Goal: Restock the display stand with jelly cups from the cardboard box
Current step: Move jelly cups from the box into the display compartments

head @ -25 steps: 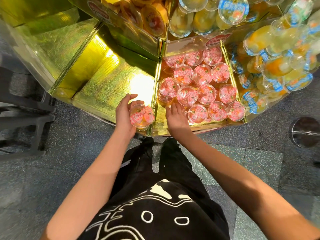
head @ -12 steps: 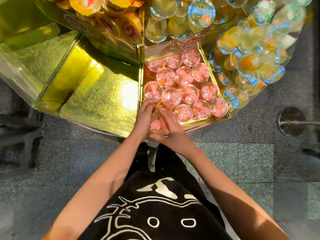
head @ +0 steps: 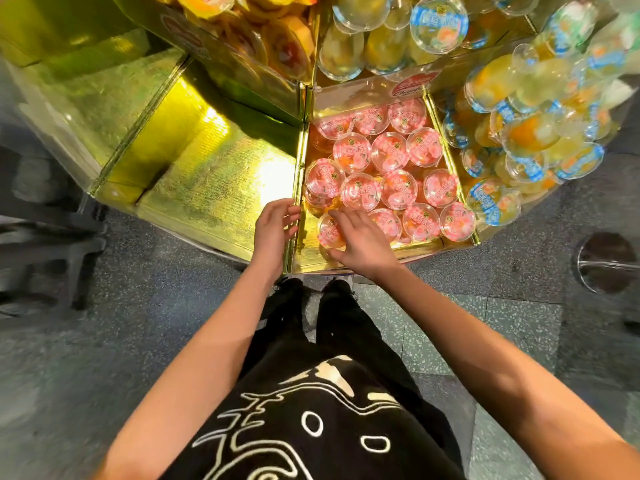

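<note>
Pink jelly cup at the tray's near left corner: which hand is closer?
Right. The right hand holds the pink jelly cup, fingers across its lid; the left hand sits left of it at the gold divider, not touching it.

The person wears a black top (head: 311,431) with white line print and black trousers (head: 346,327).

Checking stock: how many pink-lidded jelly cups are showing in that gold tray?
14 pink-lidded cups: three at the back, three next, four in the third row, four in front, the leftmost held by the right hand. Others may sit hidden underneath.
</note>
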Demonstrator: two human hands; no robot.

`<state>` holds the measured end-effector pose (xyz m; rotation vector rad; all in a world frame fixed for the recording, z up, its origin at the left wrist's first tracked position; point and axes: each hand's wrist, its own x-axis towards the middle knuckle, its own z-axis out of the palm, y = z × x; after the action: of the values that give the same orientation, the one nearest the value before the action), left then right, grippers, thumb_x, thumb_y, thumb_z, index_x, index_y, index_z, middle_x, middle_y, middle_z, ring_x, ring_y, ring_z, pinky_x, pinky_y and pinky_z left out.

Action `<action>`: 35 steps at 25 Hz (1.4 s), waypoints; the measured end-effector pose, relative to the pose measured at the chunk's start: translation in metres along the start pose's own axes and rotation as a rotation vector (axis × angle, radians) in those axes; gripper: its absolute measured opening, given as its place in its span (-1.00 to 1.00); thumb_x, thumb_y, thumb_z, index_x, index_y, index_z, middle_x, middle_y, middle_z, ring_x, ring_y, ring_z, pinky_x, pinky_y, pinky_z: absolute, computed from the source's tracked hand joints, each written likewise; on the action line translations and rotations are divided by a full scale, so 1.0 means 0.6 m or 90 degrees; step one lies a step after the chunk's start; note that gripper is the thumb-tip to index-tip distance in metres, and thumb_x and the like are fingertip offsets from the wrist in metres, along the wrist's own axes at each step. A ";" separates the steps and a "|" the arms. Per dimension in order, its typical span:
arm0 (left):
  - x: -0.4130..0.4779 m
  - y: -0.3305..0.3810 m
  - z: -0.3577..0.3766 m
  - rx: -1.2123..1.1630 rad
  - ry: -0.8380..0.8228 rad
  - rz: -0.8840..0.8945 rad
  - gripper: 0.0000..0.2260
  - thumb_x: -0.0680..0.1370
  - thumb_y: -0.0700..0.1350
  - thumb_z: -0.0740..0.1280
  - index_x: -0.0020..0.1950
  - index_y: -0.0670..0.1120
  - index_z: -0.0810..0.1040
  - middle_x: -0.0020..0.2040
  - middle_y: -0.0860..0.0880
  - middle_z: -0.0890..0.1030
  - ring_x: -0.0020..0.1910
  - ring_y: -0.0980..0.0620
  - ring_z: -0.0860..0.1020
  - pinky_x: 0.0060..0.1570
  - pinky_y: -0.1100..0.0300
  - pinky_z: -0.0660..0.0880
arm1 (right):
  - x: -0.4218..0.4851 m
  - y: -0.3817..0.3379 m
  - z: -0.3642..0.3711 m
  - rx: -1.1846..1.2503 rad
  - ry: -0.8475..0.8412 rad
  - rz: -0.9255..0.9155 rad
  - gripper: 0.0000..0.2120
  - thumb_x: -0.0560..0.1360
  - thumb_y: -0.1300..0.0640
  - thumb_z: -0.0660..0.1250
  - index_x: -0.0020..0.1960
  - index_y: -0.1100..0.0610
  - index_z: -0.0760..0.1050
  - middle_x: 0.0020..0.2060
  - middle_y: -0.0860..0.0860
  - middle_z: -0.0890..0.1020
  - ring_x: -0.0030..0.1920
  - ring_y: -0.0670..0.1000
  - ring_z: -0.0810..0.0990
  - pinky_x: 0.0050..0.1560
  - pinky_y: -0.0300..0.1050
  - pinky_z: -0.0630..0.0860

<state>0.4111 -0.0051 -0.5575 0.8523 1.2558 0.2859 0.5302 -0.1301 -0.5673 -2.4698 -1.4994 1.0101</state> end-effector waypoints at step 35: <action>-0.017 0.026 -0.032 0.207 -0.005 0.117 -0.89 0.65 -0.16 0.21 0.06 -0.03 0.52 0.11 -0.12 0.61 0.07 -0.03 0.56 0.13 0.07 0.46 | -0.027 0.001 -0.005 0.033 0.237 0.076 -0.45 0.54 -0.13 0.33 0.41 0.16 0.39 0.46 0.25 0.29 0.50 0.26 0.15 0.46 0.22 0.10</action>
<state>0.3939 0.0067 -0.5403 1.2497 1.2361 0.2269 0.5273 -0.1430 -0.5572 -2.5535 -1.2073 0.5490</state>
